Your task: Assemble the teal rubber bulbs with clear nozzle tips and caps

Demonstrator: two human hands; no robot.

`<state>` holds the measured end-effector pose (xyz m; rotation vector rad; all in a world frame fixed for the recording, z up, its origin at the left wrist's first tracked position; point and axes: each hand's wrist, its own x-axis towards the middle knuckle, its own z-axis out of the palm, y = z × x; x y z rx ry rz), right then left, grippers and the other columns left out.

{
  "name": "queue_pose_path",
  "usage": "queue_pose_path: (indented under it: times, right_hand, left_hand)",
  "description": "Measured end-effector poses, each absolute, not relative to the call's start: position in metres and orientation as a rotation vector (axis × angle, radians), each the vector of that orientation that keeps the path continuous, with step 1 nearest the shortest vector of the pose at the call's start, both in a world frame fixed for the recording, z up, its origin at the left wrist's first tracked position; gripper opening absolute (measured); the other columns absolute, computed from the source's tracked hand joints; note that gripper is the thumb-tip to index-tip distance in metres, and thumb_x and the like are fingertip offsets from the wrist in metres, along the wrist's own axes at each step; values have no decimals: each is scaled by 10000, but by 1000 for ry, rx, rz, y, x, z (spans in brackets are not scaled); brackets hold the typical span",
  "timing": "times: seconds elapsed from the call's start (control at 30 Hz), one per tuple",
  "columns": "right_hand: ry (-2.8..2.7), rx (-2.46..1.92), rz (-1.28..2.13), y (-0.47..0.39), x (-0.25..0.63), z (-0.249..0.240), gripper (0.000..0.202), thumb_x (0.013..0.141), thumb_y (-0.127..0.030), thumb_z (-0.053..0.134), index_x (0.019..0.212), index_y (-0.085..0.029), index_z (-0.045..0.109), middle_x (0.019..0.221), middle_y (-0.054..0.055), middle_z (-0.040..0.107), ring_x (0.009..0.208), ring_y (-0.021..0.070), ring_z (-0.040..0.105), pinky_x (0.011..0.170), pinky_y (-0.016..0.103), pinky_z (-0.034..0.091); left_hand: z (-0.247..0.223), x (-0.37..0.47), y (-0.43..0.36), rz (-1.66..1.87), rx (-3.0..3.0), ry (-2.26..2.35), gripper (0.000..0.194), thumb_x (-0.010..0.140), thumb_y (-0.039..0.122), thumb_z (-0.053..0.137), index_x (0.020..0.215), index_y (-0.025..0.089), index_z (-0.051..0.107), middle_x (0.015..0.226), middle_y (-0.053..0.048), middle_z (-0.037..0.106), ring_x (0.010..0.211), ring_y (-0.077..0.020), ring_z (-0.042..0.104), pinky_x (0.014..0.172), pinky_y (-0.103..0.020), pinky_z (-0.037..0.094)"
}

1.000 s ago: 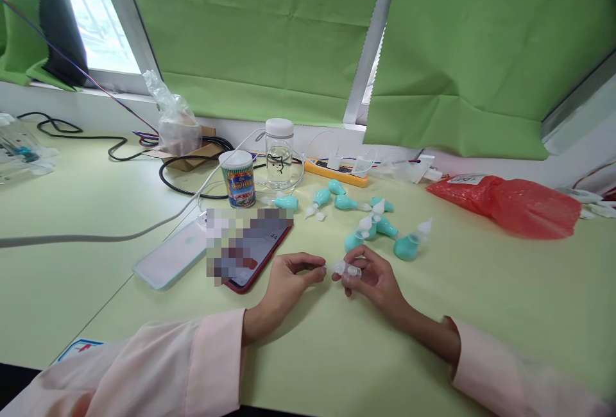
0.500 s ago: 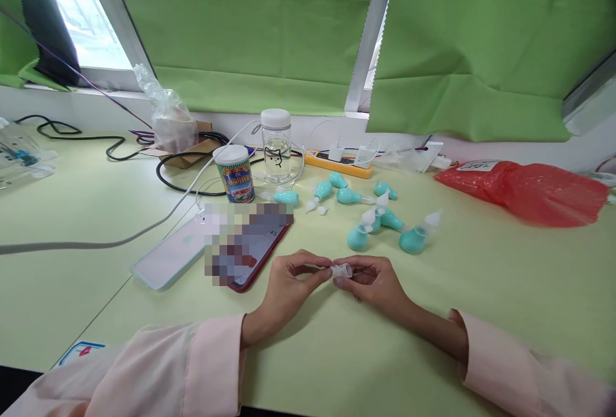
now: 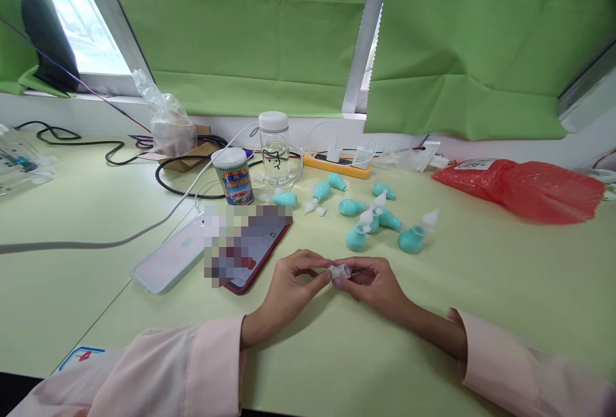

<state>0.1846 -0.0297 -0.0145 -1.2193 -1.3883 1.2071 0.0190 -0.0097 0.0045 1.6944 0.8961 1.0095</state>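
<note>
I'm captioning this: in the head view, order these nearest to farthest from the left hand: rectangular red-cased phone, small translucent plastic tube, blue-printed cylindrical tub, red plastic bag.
1. Translucent tube: touching the left hand.
2. Red-cased phone: beyond, left.
3. Blue-printed tub: farther back, left.
4. Red bag: far right.

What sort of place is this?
Probably a shared desk or small workroom, not certain: a pale yellow-green tabletop with a long orange-edged power strip, beneath green fabric blinds and beside a bright, grey-framed window.
</note>
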Motion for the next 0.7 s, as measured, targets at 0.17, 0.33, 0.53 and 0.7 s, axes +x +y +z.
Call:
queue_pose_path:
  times: [0.17,0.33,0.53,0.7]
  right_hand:
    - [-1348,-1223,1266,-29,184,-11,289,586,-329,701,816,-156,677,601,-3,582,440,60,435,355,175,353]
    - [-1338,-1216,1290,-29,183,-9,305,577,-333,711,816,-148,672,581,-6,564,449,64,427,363,179,343]
    - [-1328,-1216,1287,-29,184,-9,299,590,-343,702,802,-137,660,552,-9,557,414,57,406,359,188,336]
    - [-1316,-1204,1287,-28,184,-8,339,561,-378,711,803,-145,662,549,-4,556,426,70,421,357,196,349]
  left_hand:
    - [2,19,-9,1033,1823,886,151,741,184,582,836,199,699,836,-65,630,782,-174,585,693,-262,449]
    - [4,19,-12,1027,1893,878,196,757,153,550,876,219,691,847,-62,612,799,-174,571,705,-266,441]
    - [8,19,-15,976,1920,877,271,769,125,502,959,237,659,905,-60,592,856,-185,553,757,-289,440]
    - [5,17,-17,952,1971,832,364,774,84,455,1054,261,604,994,-58,566,946,-194,513,815,-312,424]
